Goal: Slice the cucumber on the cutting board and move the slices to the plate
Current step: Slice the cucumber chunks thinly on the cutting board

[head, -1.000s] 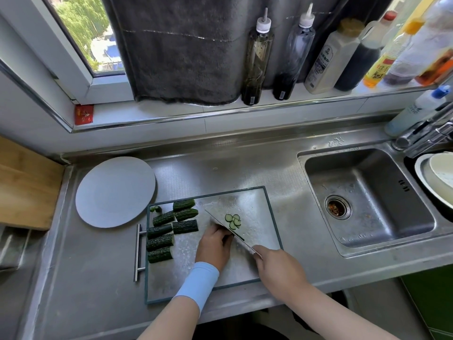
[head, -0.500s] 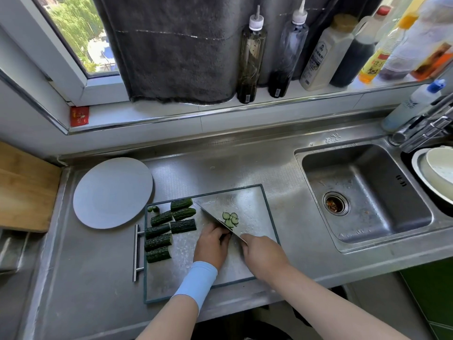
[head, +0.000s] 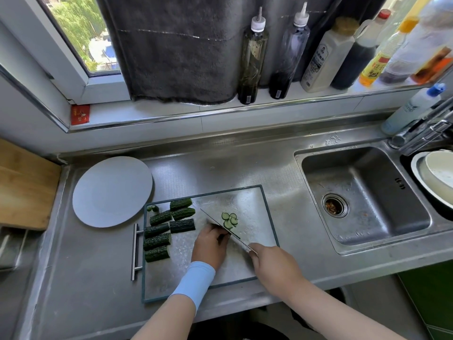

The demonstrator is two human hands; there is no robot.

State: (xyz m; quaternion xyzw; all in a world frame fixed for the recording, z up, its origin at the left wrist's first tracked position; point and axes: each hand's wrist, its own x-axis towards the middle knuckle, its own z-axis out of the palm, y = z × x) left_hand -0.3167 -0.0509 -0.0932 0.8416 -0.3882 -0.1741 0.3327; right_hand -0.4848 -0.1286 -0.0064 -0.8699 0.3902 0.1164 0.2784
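Head view of a steel counter, with all positions given relative to the cutting board (head: 247, 268). Seven dark green cucumber chunks (head: 157, 241) lie on the left part of the board in two loose rows, skin side up and close together. Two small end bits (head: 153, 208) sit in the board's far left corner. A small cluster of thin round slices (head: 230, 219), overlapping one another, rests on the board's far central area, just right of the knife (head: 215, 222). The blade runs diagonally across the board from near right to far left, edge down, between the slices and the left hand (head: 209, 246). That hand, with a pale blue cuff at the wrist, is set on the middle of the board with its fingers curled down against the flat of the blade; what lies under them is hidden, so its hold cannot be told. The right hand (head: 274, 266), over the board's near right corner, is wrapped tightly round the knife's handle. The plate (head: 112, 192) stands off the board's far left corner, its rim nearly touching the board, and carries no slices. A sink (head: 362, 192) lies to the board's right; bottles (head: 252, 55) and a dark towel (head: 176, 45) stand beyond its far edge on the sill.
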